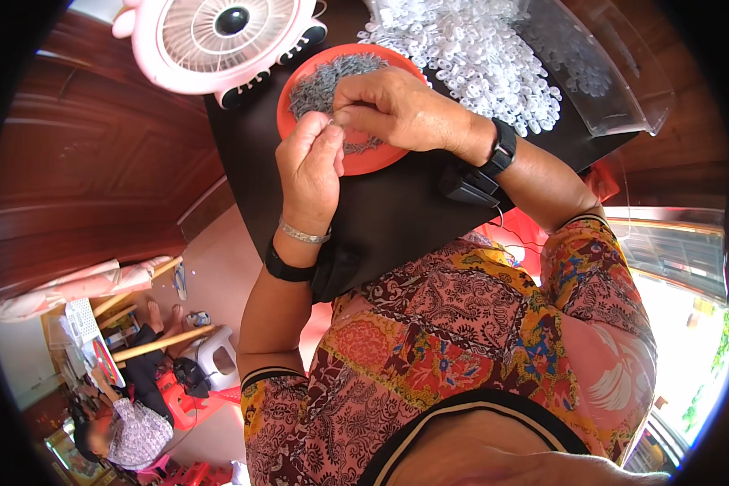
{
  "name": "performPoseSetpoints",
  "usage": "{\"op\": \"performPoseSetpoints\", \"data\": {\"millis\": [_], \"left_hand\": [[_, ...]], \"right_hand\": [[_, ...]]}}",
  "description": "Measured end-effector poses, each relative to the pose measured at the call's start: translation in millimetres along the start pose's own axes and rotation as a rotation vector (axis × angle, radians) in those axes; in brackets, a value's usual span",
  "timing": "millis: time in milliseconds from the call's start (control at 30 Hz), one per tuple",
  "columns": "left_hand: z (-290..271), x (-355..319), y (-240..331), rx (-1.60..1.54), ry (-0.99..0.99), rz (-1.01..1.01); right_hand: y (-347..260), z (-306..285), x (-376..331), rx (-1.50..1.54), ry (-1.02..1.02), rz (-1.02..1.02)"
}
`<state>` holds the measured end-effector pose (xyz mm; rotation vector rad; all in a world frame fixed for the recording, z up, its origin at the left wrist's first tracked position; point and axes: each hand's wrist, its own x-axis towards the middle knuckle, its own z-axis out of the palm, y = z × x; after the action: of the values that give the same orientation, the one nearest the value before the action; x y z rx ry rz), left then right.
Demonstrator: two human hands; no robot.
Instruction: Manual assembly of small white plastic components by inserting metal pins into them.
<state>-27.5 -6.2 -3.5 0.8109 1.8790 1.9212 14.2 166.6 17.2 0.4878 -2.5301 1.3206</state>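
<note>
My left hand (309,168) and my right hand (403,108) meet over an orange-red round tray (374,164). Thumb and finger of each are pinched together, the tips almost touching. Whatever is between them is too small to make out. Many small grey nails (320,86) lie heaped in the tray, partly hidden by my hands. Beyond my right hand spreads a big pile of small white plastic clips (494,69), each with a hole.
A pink fan (219,40) stands at the far left of the black table (389,215). A clear plastic bin (616,89) lies at the right, beside the pile. A black device (468,188) sits near my right wrist. Another person (138,429) sits at the lower left.
</note>
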Motion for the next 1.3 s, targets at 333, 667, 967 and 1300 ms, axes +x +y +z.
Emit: {"op": "performPoseSetpoints", "data": {"millis": [333,667,967,1300], "left_hand": [[-10,7,-1,-0.138,-0.013,-0.102],[-8,8,3,-0.13,-0.036,-0.121],[-7,8,4,-0.082,-0.046,-0.139],[-8,6,3,-0.145,0.003,-0.146]], "right_hand": [[12,-44,8,-0.343,0.232,0.115],[84,-65,-3,-0.891,0.037,0.306],[87,-70,-1,-0.724,-0.055,0.4],[58,-69,5,-0.406,0.126,0.314]]}}
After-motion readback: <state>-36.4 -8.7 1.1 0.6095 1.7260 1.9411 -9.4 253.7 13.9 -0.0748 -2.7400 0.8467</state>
